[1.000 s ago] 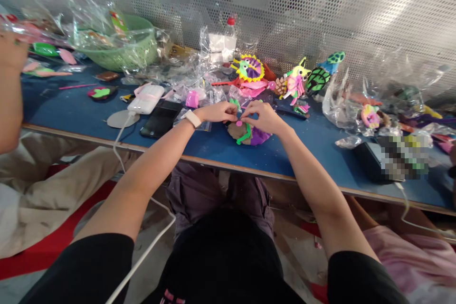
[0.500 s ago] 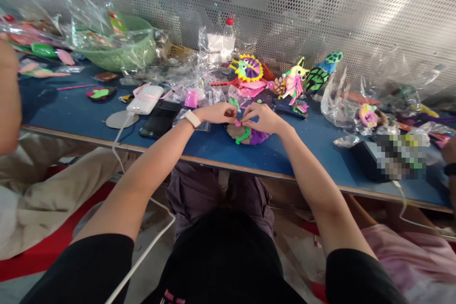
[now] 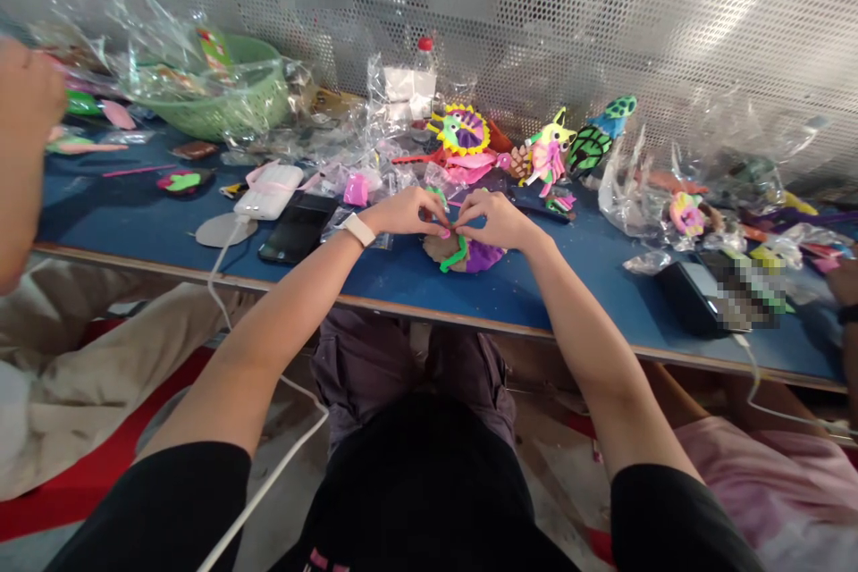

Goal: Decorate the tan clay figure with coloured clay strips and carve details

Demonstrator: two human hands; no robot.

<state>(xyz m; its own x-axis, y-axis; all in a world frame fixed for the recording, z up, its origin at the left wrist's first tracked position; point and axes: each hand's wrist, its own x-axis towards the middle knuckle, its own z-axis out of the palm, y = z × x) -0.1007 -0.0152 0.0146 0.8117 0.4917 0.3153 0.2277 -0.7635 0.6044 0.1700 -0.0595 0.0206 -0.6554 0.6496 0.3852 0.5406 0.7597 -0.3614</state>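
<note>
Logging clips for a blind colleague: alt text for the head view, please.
The person's left hand and right hand meet over a brown, purple and green craft piece on a blue table, almost touching. Behind lie colourful craft figures, plastic bags, a phone and a green basket.

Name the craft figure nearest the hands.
The brown-and-purple figure with a green strip, under the left hand and right hand; the others stand farther back.

Blue table (image 3: 569, 281) (wood-edged) against perforated metal wall (image 3: 603, 9)
</note>
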